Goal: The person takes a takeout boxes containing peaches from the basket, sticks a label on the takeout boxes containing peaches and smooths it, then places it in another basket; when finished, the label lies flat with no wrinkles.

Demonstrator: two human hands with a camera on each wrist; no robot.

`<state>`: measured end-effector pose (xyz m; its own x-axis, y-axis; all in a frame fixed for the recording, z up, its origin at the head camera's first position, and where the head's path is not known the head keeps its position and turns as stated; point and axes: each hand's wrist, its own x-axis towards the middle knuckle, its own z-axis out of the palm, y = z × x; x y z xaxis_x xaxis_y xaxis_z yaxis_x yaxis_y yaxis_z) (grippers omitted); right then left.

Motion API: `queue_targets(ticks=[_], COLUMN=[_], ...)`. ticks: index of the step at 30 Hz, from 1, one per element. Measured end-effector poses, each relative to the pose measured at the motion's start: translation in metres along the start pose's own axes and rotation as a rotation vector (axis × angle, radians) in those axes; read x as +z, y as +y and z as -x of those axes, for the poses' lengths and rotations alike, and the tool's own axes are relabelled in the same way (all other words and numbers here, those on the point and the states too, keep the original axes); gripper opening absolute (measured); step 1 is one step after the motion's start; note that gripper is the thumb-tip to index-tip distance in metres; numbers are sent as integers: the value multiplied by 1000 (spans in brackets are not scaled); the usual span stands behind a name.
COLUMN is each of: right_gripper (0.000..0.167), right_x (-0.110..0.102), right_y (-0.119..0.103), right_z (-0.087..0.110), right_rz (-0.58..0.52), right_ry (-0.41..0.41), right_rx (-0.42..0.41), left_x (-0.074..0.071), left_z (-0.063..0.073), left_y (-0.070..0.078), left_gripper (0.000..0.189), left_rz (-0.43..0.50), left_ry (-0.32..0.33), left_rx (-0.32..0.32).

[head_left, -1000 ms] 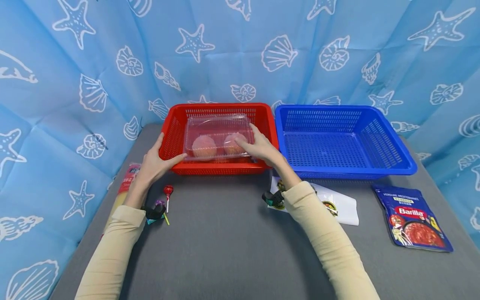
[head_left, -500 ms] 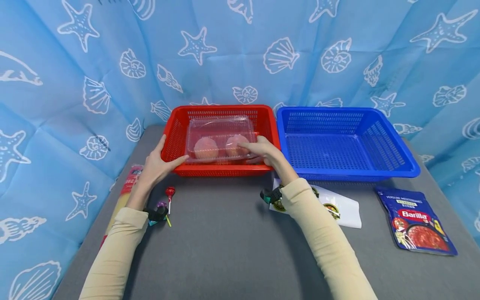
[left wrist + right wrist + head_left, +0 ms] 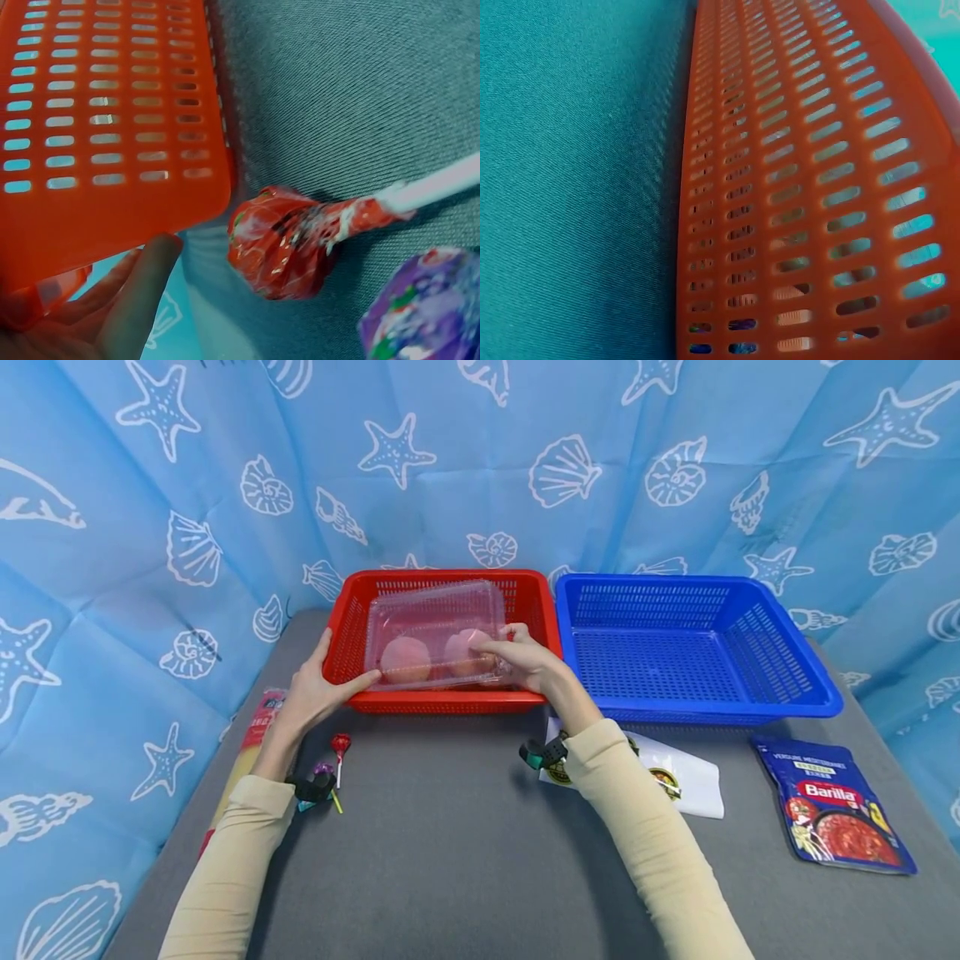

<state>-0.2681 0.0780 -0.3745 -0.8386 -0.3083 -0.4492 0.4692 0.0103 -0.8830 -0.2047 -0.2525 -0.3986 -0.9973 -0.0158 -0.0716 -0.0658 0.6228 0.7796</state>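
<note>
A clear plastic box with two round, pink, peach-like fruits showing inside lies tilted in the red basket. The person's right hand grips the box's right end, thumb on top and the other fingers at its side. At the basket's front left corner, the left hand holds the rim, its thumb across the front edge and fingers along the left side. The left wrist view shows part of the left hand against the basket corner. In the right wrist view, the basket's perforated wall hides the right hand.
To the right stands a blue basket. On the grey table lie a white sheet with round labels, a Barilla pouch, a red lollipop, a purple-wrapped lollipop and a long red-and-yellow packet.
The right hand has shifted its fingers to the box's front right corner. The box has tilted and turned slightly, its right end higher. The left hand stays at the basket corner.
</note>
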Motion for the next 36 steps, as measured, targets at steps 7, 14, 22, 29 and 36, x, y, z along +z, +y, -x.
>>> queue_targets(ticks=[7,14,22,29,36], right_gripper=[76,82,80,79,70], right_x=[4,2,-5,-13,-18], right_y=[-2,-9,-28,-24,2], right_z=[8,17,57,116,171], right_rz=[-80,-243,-308,-293,-301], right_ry=[31,70,66,-7,-124], right_rx=[-55,-90,-157,-131,-91], left_x=[-5,-6,-6,-2,-2], left_z=[-5,-10,-7,-2,-2], left_y=[1,-2,-2,0,-3], left_gripper=[115,113,117,116,112], left_rz=[22,54,59,57,75], left_ry=[-54,-101,-91,-55,-34], left_rx=[40,81,44,56,129])
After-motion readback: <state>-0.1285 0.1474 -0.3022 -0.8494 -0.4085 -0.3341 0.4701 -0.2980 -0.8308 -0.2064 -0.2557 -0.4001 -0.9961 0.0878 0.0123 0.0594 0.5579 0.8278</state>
